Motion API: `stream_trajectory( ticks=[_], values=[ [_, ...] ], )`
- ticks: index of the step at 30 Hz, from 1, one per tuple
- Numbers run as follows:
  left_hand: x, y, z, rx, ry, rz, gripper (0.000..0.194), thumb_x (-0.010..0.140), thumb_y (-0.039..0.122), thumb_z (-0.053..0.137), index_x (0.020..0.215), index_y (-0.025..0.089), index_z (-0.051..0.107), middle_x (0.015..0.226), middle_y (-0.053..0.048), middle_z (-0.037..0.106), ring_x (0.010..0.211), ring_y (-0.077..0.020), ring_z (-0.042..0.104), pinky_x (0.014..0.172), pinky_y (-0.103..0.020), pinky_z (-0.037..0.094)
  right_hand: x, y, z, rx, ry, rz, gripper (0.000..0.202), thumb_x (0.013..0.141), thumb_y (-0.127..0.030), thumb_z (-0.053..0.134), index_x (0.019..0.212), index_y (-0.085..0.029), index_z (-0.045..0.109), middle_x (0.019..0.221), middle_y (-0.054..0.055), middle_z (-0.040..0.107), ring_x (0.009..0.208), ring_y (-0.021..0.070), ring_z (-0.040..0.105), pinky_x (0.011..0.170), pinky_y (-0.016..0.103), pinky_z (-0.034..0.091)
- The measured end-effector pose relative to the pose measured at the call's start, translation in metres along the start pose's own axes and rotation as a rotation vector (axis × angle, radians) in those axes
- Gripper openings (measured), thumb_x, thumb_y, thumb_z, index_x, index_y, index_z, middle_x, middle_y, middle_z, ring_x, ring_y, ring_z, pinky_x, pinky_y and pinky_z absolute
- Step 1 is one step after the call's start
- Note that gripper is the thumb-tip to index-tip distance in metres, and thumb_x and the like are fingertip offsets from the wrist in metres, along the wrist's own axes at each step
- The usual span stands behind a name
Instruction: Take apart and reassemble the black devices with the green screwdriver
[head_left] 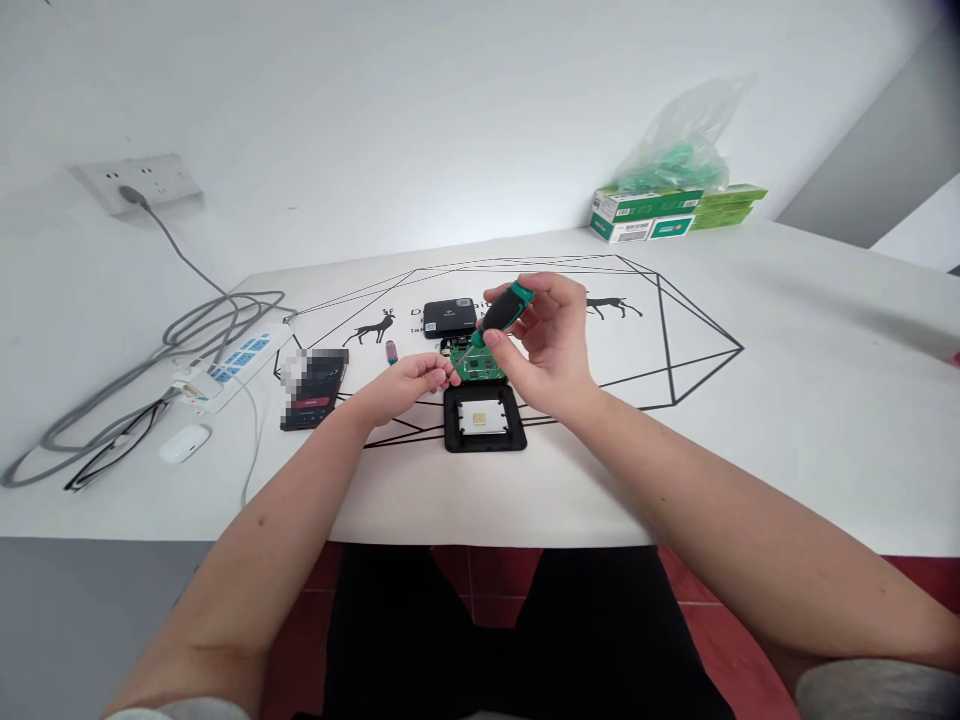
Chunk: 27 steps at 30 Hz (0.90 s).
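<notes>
Two bare hands meet over one green circuit board (487, 364), which sits on the white surface (600, 460) between one black box (448, 314) behind and one open black shell (514, 408) in front. The right hand's (553, 345) grip is wrapped round one green-and-black screwdriver (504, 307), tilted down leftward; the left hand's (409, 380) fingertips are pinched by its tip, whether on anything I cannot tell. One small purple-handled tool (391, 352) and one phone (330, 385) lie to the left
</notes>
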<state>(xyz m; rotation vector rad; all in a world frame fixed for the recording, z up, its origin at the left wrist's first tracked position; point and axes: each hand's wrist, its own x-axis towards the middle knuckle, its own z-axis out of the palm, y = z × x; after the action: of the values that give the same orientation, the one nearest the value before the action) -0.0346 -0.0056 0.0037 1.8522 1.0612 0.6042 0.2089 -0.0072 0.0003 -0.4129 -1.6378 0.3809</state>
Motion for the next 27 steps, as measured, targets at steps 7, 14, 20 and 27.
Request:
stream_trajectory(
  ticks=[7,14,20,27],
  values=[
    [0.003,-0.001,0.005,-0.061,-0.06,0.008,0.034,0.095,0.056,0.069,0.099,0.023,0.07,0.113,-0.008,0.074,0.104,-0.0256,0.065,0.098,-0.044,0.053,0.001,-0.006,-0.003,0.071,-0.159,-0.07,0.045,0.109,-0.038,0.064,0.148,-0.037,0.041,0.146,0.011,0.066,0.105,0.0222,0.081,0.095,0.051,0.072],
    [-0.001,0.002,0.002,-0.051,-0.008,0.057,0.034,0.094,0.053,0.076,0.111,0.024,0.081,0.125,-0.009,0.078,0.122,-0.0318,0.068,0.111,-0.051,0.053,0.002,-0.007,-0.007,0.023,-0.109,-0.024,0.052,0.103,-0.036,0.069,0.15,-0.036,0.047,0.133,0.007,0.069,0.102,0.0215,0.077,0.089,0.045,0.072],
    [0.002,-0.013,-0.002,0.138,0.147,0.095,0.031,0.103,0.048,0.065,0.118,0.025,0.079,0.128,-0.01,0.077,0.117,-0.0299,0.07,0.112,-0.053,0.054,0.007,-0.006,-0.018,-0.184,-0.153,-0.04,0.053,0.093,-0.03,0.068,0.145,-0.031,0.056,0.133,0.008,0.071,0.087,0.02,0.073,0.077,0.043,0.07],
    [0.005,-0.022,-0.002,0.628,0.185,0.219,0.036,0.107,0.042,0.06,0.137,0.025,0.069,0.137,-0.013,0.067,0.138,-0.0363,0.056,0.123,-0.057,0.043,0.005,0.002,-0.016,-0.27,-0.174,-0.056,0.057,0.085,-0.024,0.066,0.142,-0.029,0.058,0.129,0.009,0.076,0.089,0.023,0.076,0.071,0.041,0.07]
  ],
)
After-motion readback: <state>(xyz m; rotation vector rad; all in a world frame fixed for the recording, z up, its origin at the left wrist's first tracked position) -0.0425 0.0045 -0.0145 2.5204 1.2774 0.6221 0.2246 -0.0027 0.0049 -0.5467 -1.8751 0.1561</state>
